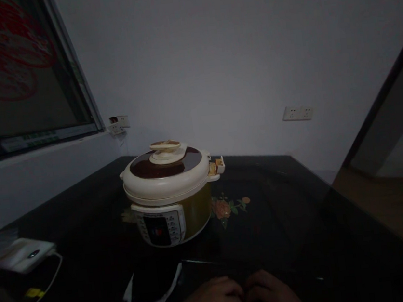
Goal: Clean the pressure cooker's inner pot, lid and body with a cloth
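At the bottom edge of the head view, my left hand (218, 297) and my right hand (270, 292) rest close together on the dark tabletop (269, 230). The fingers of both are curled inward and their tips face each other. What they hold, if anything, is hidden in shadow beneath them. Just left of my left hand lies a dark flat item with a pale edge (154, 285), its kind unclear. Beyond the hands stands an electric pressure cooker (170, 198), its lid on, with a control panel (160, 228) on the front.
A white box-like device (29, 253) with a white cable (57, 271) and a yellow tag (34, 292) lies at the left. Wall sockets (298, 113) are on the back wall, with others (120, 123) by the window (25, 74). A flower pattern (223, 210) decorates the table.
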Demonstrator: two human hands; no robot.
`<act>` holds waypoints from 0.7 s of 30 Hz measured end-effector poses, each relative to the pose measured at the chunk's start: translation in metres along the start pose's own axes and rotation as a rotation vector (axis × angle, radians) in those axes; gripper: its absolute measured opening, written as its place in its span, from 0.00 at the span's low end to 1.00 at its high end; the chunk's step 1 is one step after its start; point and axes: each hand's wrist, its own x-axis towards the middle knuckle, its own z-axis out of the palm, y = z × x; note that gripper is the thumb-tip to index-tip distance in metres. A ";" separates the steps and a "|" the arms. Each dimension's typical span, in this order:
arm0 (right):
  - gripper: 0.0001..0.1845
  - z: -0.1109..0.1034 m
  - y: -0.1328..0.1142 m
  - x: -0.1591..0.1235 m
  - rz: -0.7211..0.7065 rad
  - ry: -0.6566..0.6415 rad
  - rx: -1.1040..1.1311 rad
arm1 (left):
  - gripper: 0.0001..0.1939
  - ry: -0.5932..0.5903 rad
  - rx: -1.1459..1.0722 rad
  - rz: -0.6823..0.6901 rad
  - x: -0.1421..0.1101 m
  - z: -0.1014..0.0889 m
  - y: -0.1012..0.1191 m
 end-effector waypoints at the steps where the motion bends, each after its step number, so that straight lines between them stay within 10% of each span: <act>1: 0.10 -0.005 -0.004 0.001 0.029 -0.017 0.017 | 0.15 -0.029 -0.013 -0.005 -0.001 -0.009 0.008; 13: 0.10 -0.031 -0.021 0.003 0.176 -0.009 0.177 | 0.18 -0.092 -0.274 -0.040 -0.037 -0.091 0.061; 17: 0.14 -0.043 -0.023 0.014 0.194 0.091 0.256 | 0.12 0.362 -0.382 -0.017 -0.069 -0.131 0.040; 21: 0.21 -0.056 -0.019 0.048 0.224 0.301 0.434 | 0.07 1.233 -0.447 -0.073 -0.084 -0.176 -0.002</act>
